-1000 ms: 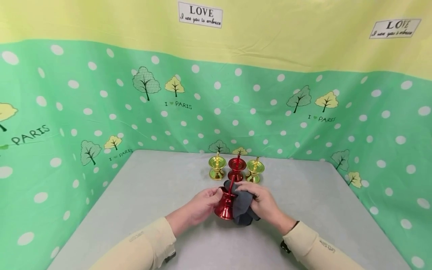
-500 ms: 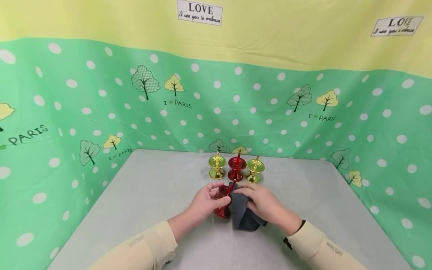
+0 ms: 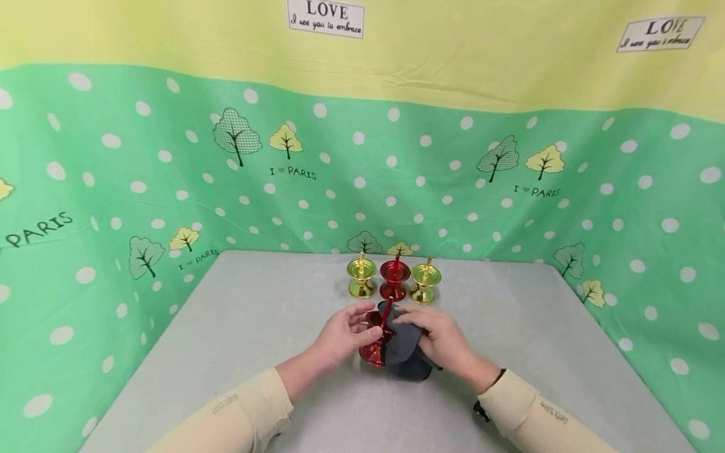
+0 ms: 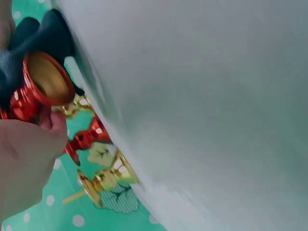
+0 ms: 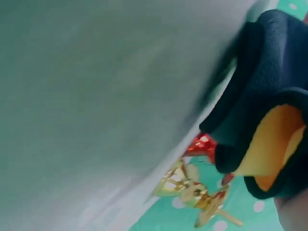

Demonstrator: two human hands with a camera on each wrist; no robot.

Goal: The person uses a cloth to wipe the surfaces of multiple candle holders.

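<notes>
In the head view my left hand (image 3: 342,333) grips a shiny red candle holder (image 3: 372,353) by its upper part, thumb across the front. The holder's thin red stem rises from its cup, and its hollow underside (image 4: 50,79) faces the left wrist camera. A dark grey cloth (image 3: 404,346) lies against the holder's right side, pinched by my right hand (image 3: 444,340). Folded in the right wrist view, the cloth shows an orange-yellow inner face (image 5: 269,144). Cloth and fingers hide part of the holder.
Behind the hands, near the table's back edge, another red candle holder (image 3: 394,280) stands between two gold ones, the left (image 3: 361,277) and the right (image 3: 425,283). A green and yellow printed curtain (image 3: 391,170) surrounds the grey table (image 3: 255,314).
My left hand has shifted its hold, its thumb moving from the rim to the front of the red candle holder. The cloth moved off the holder's side, then back against it.
</notes>
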